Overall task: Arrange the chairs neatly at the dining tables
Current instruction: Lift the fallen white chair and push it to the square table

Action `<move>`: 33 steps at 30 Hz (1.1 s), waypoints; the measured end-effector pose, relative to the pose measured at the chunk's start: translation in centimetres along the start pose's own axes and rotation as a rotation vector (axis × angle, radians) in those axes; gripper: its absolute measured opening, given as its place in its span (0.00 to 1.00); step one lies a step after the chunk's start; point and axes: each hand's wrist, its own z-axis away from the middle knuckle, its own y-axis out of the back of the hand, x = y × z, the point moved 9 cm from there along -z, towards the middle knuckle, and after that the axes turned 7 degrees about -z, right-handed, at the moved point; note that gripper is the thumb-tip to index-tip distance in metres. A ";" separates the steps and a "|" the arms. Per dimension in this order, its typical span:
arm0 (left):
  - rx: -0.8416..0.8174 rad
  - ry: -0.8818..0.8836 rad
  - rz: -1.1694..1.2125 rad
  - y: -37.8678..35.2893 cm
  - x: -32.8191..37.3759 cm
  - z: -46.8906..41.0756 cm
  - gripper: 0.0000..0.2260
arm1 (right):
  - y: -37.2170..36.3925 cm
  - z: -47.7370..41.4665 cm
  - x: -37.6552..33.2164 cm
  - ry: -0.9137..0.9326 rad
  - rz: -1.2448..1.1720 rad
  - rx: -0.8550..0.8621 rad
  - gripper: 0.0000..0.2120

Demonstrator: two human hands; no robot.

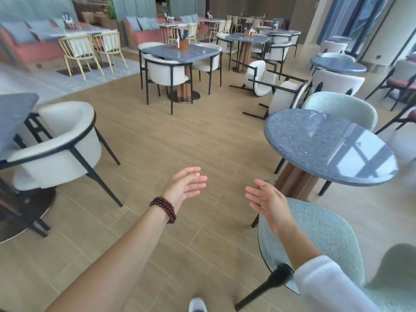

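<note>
Both hands are raised over the tan wood-plank floor [157, 136] and hold nothing. L hand [183, 188], w/ a dark red bead bracelet [164, 209] on the wrist: fingers [195, 171] straight and slightly spread, palm facing right. R hand [269, 202], w/ a white sleeve [326, 284] on the forearm: fingers straight and apart, palm facing left. The hands are near each other, not touching. Task items: two white upholstered, black-framed armchairs lie tipped over on the floor, mid-right. The farther tipped armchair [258, 77] is on its side. The nearer tipped armchair [284, 97] is just beside it, close to the far edge of the round blue-grey stone-top desk [326, 143]. A pale teal fabric chair [342, 106] stands upright at the far side of that desk. A second teal fabric chair [319, 233] stands at the near side, below the R forearm. Left: an upright white armchair [60, 140] is tucked against a dark desk [13, 115]. Centre bkgd: a square blue-grey desk [180, 52] w/ white armchairs pushed in around it, incl. the front armchair [166, 72].
</note>
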 end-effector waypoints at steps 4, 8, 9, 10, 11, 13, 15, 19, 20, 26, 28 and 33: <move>-0.002 -0.007 0.003 0.5 2.5 -6.3 0.07 | -1.8 -6.2 -1.6 -0.004 -0.023 0.002 0.13; -0.009 -0.014 -0.017 1.1 4.7 -12.2 0.08 | -3.9 -12.0 -3.6 0.000 -0.011 -0.012 0.13; -0.006 -0.016 -0.018 1.4 5.2 -13.6 0.08 | -4.5 -13.3 -4.1 0.006 -0.001 -0.016 0.13; -0.003 -0.015 -0.019 1.7 5.6 -14.9 0.08 | -5.1 -14.5 -4.6 0.010 0.011 -0.022 0.13; 0.000 -0.015 -0.022 1.9 5.8 -15.8 0.08 | -5.5 -15.2 -5.0 0.012 0.024 -0.027 0.14; -0.008 -0.015 -0.024 2.4 6.3 -18.6 0.09 | -6.4 -17.8 -5.6 0.011 0.034 -0.031 0.14; -0.019 -0.007 -0.028 2.9 6.5 -21.4 0.09 | -7.0 -20.2 -5.9 0.008 0.040 -0.027 0.14; -0.056 0.013 -0.032 3.7 6.5 -27.6 0.10 | -7.8 -25.3 -6.3 0.008 0.039 0.021 0.14; -0.069 0.014 -0.034 3.8 6.6 -29.4 0.10 | -8.0 -26.7 -6.5 0.011 0.034 0.036 0.14; -0.152 -0.010 -0.053 5.7 9.1 -41.4 0.09 | -10.8 -36.8 -7.5 0.046 -0.005 0.141 0.14; -0.176 -0.010 -0.051 6.5 10.6 -45.6 0.09 | -12.3 -40.3 -8.3 0.061 -0.020 0.166 0.14; -0.248 -0.021 -0.091 7.0 14.3 -55.1 0.10 | -15.2 -48.1 -10.5 0.084 -0.080 0.228 0.13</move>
